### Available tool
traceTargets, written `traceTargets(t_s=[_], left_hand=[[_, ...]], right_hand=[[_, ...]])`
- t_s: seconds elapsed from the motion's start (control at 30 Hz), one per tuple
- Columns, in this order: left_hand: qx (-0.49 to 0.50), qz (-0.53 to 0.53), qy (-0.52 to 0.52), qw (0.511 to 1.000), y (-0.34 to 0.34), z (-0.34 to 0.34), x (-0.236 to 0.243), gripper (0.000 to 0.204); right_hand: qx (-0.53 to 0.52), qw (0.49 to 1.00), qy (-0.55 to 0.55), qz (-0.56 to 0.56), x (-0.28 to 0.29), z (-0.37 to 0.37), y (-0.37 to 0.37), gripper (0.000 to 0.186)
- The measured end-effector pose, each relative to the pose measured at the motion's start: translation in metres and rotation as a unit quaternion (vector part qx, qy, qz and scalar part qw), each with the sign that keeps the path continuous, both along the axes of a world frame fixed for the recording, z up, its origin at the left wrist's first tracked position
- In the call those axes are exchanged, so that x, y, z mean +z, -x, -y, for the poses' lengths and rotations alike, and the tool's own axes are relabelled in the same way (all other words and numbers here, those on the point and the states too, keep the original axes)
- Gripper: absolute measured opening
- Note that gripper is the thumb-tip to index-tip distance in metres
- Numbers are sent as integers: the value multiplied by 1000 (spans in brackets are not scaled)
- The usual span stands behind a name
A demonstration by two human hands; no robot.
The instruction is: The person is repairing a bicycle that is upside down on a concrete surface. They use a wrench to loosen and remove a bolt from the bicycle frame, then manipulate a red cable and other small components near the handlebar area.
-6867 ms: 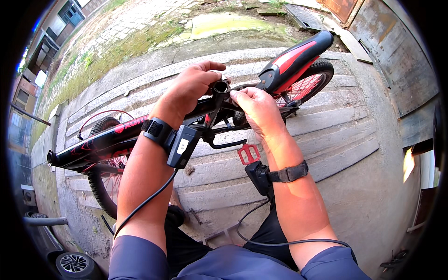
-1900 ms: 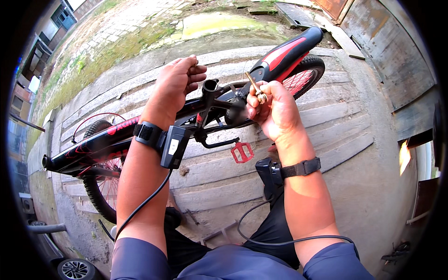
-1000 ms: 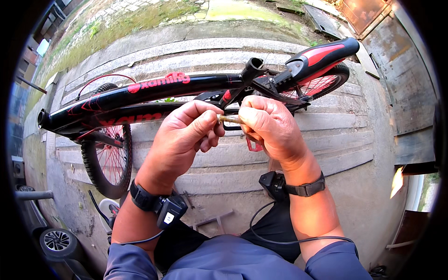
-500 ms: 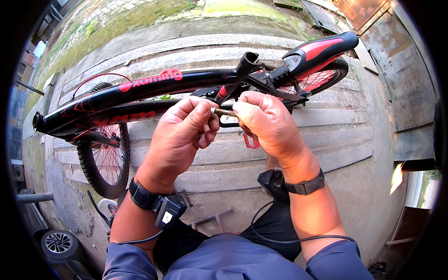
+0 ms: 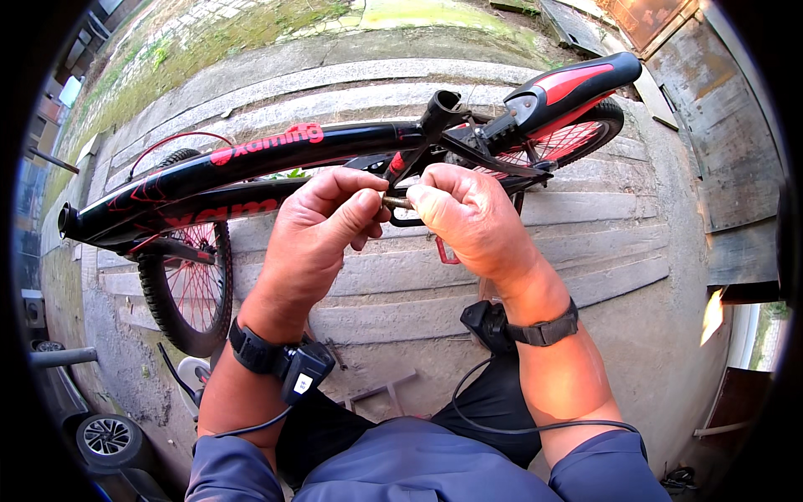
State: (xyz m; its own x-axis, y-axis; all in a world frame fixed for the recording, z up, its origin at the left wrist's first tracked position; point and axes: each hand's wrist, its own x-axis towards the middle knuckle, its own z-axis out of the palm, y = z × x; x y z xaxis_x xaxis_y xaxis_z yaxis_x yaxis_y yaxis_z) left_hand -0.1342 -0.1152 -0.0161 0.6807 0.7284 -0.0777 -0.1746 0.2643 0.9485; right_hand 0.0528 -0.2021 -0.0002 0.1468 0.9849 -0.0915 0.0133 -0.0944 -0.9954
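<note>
A short brass-coloured threaded bolt (image 5: 396, 202) lies level between my two hands, in front of the bicycle frame (image 5: 276, 144). With thumb and fingertips, my left hand (image 5: 322, 216) pinches around its left end. That end is mostly hidden, so I cannot tell if a nut sits on it. My right hand (image 5: 468, 217) is closed over the other end, thumb against curled forefinger. Beyond my hands, the black frame with red markings stretches across the view, its upright open seat tube (image 5: 442, 107) just above my right hand.
A rear wheel with a black and red mudguard (image 5: 573, 88) stands at the right, a front wheel (image 5: 191, 289) at the left. A red pedal (image 5: 447, 251) hangs below my right hand. Stone slabs (image 5: 401, 314) pave the ground. A loose car wheel (image 5: 109, 439) is at lower left.
My hands have drawn slightly closer together, and less of the bolt shows between them. The pale piece seen at its left end before is now mostly covered by my left fingers.
</note>
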Motion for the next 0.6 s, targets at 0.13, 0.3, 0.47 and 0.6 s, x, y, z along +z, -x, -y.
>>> traceTargets(t_s=[0.13, 0.3, 0.47, 0.6], left_hand=[[17, 22, -68, 997, -2, 1, 0, 23], [24, -51, -101, 993, -5, 2, 4, 31], [-57, -105, -93, 989, 5, -5, 1, 39], [42, -103, -128, 986, -8, 9, 14, 33]], right_hand=[[5, 999, 0, -43, -1, 0, 0, 24], [13, 996, 14, -88, -3, -2, 0, 23], [11, 997, 20, -79, 0, -2, 2, 24], [8, 998, 11, -61, -7, -3, -1, 24]])
